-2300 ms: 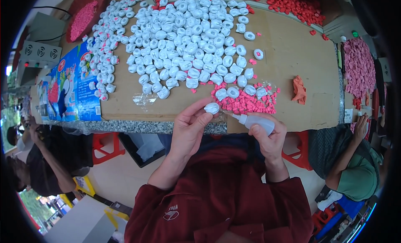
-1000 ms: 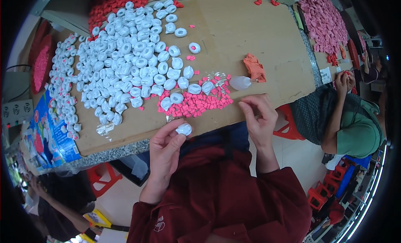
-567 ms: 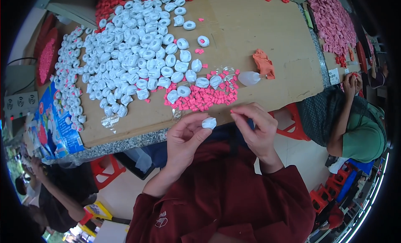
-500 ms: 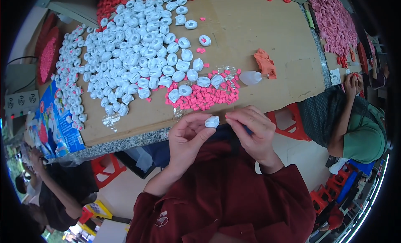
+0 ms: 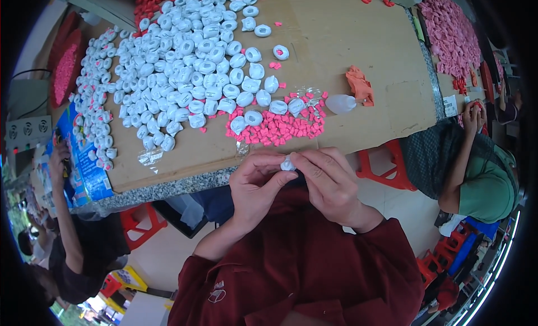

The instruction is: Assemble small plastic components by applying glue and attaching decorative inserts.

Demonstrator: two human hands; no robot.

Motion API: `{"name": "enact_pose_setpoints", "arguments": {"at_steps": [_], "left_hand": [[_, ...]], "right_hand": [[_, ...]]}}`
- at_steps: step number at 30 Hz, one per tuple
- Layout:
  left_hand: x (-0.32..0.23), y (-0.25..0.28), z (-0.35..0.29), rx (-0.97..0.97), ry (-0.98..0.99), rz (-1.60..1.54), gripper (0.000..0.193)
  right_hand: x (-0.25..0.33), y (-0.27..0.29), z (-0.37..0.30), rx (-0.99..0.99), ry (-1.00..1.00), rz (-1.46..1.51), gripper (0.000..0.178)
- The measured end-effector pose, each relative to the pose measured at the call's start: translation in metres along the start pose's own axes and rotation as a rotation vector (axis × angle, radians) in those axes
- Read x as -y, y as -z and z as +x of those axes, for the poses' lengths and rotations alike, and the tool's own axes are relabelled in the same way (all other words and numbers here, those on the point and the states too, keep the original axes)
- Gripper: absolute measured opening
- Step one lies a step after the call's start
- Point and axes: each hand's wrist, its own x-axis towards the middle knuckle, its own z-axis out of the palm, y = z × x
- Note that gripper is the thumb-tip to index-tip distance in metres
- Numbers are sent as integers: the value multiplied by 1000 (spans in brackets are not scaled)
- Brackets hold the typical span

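Observation:
My left hand pinches a small, rounded white piece between thumb and fingers, just off the table's near edge. The fingertips of my right hand meet at the right side of that piece and touch it. Whatever lies between those right fingertips is hidden. Beyond my hands, small pink pieces lie in a loose heap. Several white pieces sit on and beside the heap, and a large spread of similar white pieces, many with an oval hollow, covers the table's left side.
A translucent squeeze bottle and a crumpled orange scrap lie on the cardboard to the right. A red tray of pink pieces stands far left. Co-workers sit at both sides, near red stools.
My right hand has moved left, bringing its fingertips onto the white piece. The left co-worker's arm has shifted to the blue packaging.

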Motion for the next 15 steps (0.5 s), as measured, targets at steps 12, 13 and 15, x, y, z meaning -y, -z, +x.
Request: {"name": "enact_pose_setpoints", "arguments": {"at_steps": [12,13,15], "left_hand": [[-2,11,2,124,21,92,25],[-2,11,0,109,48,70,25],[-3,10,0,95,71,53,26]], "right_hand": [[-20,16,9,173,-349,428,17],[-20,16,9,194,-311,430,15],[-20,12,7,166,-313,459,15]]}}
